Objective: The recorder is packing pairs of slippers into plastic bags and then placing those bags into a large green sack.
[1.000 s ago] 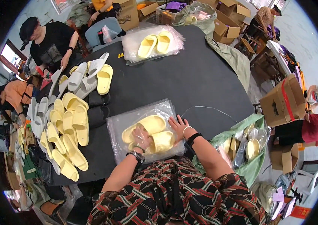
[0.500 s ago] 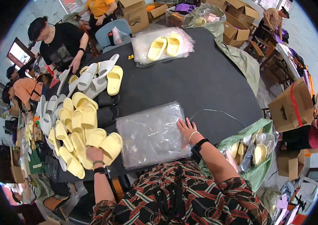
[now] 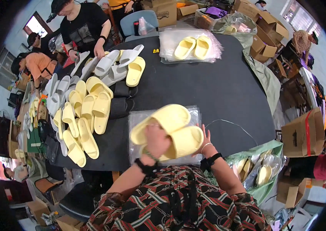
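Note:
My left hand (image 3: 157, 141), blurred by motion, grips a pair of yellow slide slippers (image 3: 188, 141) and holds them over a stack of clear plastic bags (image 3: 135, 122). The slippers hide most of the stack. At its right edge, my right hand (image 3: 207, 145) has its fingers stretched out and holds nothing I can see; part of it is behind a slipper. Left of the bags lies a heap of loose yellow slippers (image 3: 88, 109), with grey slippers (image 3: 107, 63) behind and beside them. Dark slippers (image 3: 120, 107) sit between the heap and the bags.
Across the black table (image 3: 209, 88), another yellow pair (image 3: 193, 47) rests on a second bag stack (image 3: 167, 46). A green sack (image 3: 268, 154) of bagged slippers stands at the right edge. A co-worker (image 3: 86, 29) handles grey slippers at the far left. Cardboard boxes (image 3: 303, 133) stand around.
My left hand has lifted the yellow pair from the heap and carried it right, over the bags. My right hand stays by the stack's right edge. The whole view has shifted.

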`<state>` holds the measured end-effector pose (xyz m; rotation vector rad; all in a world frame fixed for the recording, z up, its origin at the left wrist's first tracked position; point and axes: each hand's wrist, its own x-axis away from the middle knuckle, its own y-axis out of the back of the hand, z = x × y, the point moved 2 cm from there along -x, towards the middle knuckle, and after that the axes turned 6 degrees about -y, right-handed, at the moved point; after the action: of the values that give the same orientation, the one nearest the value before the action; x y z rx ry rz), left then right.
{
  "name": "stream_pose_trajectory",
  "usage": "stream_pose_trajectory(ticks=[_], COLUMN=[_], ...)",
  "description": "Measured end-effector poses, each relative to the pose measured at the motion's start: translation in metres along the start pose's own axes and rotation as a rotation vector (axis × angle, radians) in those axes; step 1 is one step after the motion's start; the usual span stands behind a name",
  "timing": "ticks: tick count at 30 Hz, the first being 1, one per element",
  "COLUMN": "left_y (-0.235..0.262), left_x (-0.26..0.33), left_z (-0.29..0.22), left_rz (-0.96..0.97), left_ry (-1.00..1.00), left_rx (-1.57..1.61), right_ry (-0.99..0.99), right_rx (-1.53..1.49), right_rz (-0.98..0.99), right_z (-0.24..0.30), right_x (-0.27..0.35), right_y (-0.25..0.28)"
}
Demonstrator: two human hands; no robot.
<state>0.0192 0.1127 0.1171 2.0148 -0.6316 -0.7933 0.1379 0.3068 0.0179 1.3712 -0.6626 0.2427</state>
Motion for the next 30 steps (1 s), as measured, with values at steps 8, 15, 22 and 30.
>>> stream_pose_trajectory(ticks=[8, 15, 22, 30], left_y=[-0.121, -0.089, -0.029, -0.040], left_x=[0.029, 0.039, 0.056, 0.076], left_z=[0.033, 0.140, 0.176, 0.070], left_rz=[0.322, 0.126, 0.100, 0.040], left_ry=[0.124, 0.436, 0.571, 0.056], left_rx=[-0.127, -0.321, -0.489, 0.045], right_ry=[-0.051, -0.044, -0.056, -0.038], right_rx=[-0.071, -0.114, -0.102, -0.097], right_rz=[-0.027, -0.031, -0.022, -0.046], right_z=[-0.020, -0.015, -0.017, -0.017], right_x=[-0.004, 0.000, 0.002, 0.000], right_y=[-0.028, -0.015, -0.018, -0.022])
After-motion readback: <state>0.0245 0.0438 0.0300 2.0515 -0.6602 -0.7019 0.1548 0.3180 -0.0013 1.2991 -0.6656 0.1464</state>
